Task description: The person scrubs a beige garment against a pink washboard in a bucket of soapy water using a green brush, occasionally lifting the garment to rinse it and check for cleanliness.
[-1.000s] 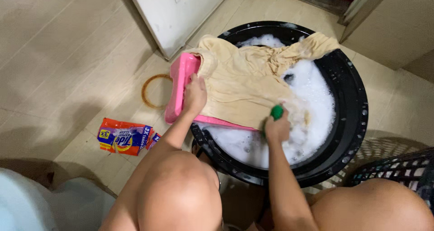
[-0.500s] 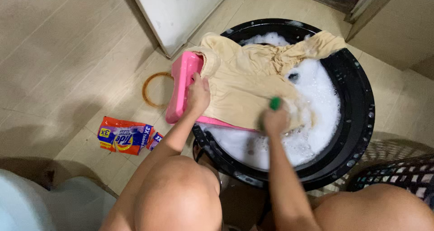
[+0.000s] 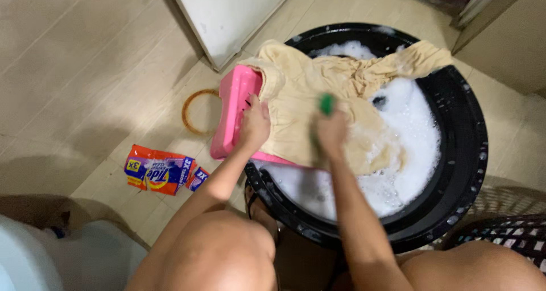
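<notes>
A beige garment (image 3: 318,86) lies spread over a pink washboard (image 3: 236,106) that rests across the left rim of a black basin (image 3: 466,154) full of white suds. My left hand (image 3: 254,125) presses the cloth down at the washboard's left end. My right hand (image 3: 330,133) grips a green scrub brush (image 3: 326,104) and holds it on the middle of the garment. The far sleeve of the garment hangs over the basin's back rim.
Orange and blue detergent sachets (image 3: 162,171) lie on the tiled floor left of the basin. A brown ring stain (image 3: 196,112) marks the floor beside the washboard. A white door (image 3: 227,12) stands behind. My bare knees fill the foreground, and a woven basket (image 3: 506,211) sits at right.
My right hand with the green brush has slid left and up across the garment, from its right edge near the suds to its middle. The left hand stays on the washboard.
</notes>
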